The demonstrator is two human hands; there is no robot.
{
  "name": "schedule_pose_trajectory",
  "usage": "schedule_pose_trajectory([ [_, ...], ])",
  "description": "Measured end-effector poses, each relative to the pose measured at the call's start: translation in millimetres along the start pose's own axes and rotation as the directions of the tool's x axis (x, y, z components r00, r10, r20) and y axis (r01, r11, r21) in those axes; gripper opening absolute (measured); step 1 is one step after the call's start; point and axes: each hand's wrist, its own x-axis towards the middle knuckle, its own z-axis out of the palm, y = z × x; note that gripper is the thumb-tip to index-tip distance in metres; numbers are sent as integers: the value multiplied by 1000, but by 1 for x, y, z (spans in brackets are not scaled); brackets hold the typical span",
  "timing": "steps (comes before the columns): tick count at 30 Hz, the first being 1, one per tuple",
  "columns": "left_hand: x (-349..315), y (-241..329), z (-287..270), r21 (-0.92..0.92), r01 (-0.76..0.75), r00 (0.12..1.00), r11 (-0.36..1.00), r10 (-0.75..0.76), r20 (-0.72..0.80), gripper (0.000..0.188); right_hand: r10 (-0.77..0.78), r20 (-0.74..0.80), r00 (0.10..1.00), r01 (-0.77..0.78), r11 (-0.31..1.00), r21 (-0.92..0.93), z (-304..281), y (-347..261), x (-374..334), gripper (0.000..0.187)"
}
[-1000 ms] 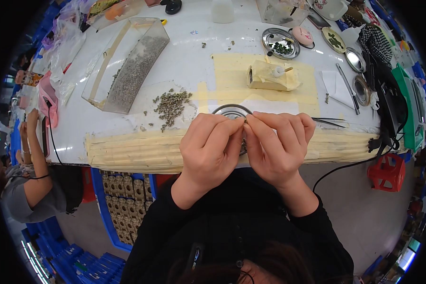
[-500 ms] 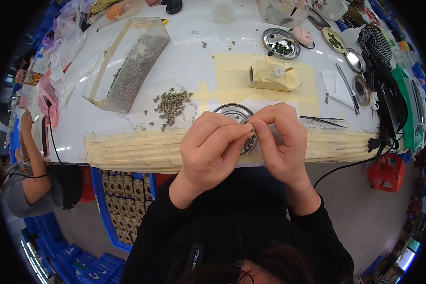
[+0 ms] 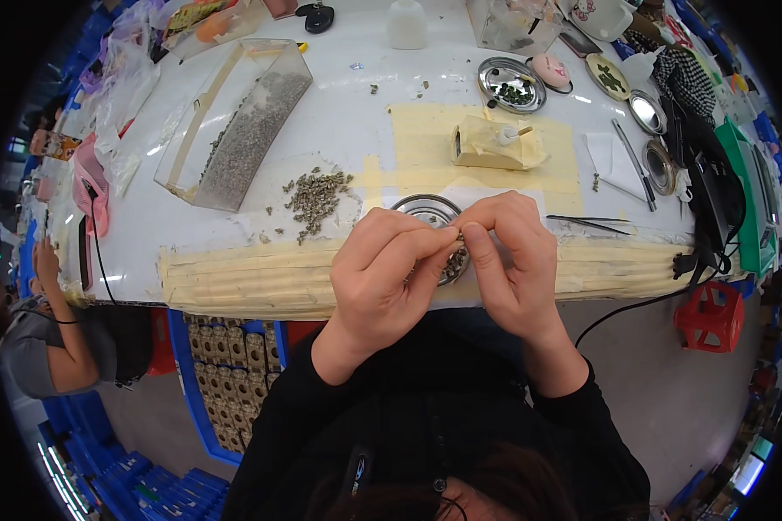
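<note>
Nearby — loose bits (image 3: 317,195), clear box (image 3: 235,130), tweezers (image 3: 586,223).

Left hand (image 3: 382,278) and right hand (image 3: 508,260) pinching a tiny part together, over round metal dish (image 3: 426,208), white table (image 3: 356,122)

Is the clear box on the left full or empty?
Partly full: the clear box lies open, a layer of small grey bits along its floor.

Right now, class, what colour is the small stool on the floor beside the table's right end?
Red. The stool shows best, and only, in the head view, under the table's right end.
</note>
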Motion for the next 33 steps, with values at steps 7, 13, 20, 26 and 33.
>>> schedule_pose_trajectory([
  [7,0,-1,1,11,-25,1000,1000,25,-19,23,14,17,1000,-15,999,38,-2,-2,1,6],
  [13,0,-1,2,20,-27,999,999,28,-27,22,45,-57,997,-41,997,61,1,-1,-1,8],
  [20,-1,0,3,20,8,1000,1000,-7,-28,21,-14,-83,996,13,1000,-17,2,0,-2,7],
  [26,0,-1,3,10,-11,1000,1000,11,-15,21,-43,-52,998,42,999,-27,2,-1,-2,7],
  [33,0,-1,4,26,-15,1000,1000,16,-12,21,-45,-62,997,43,999,-31,2,1,-4,7],
])
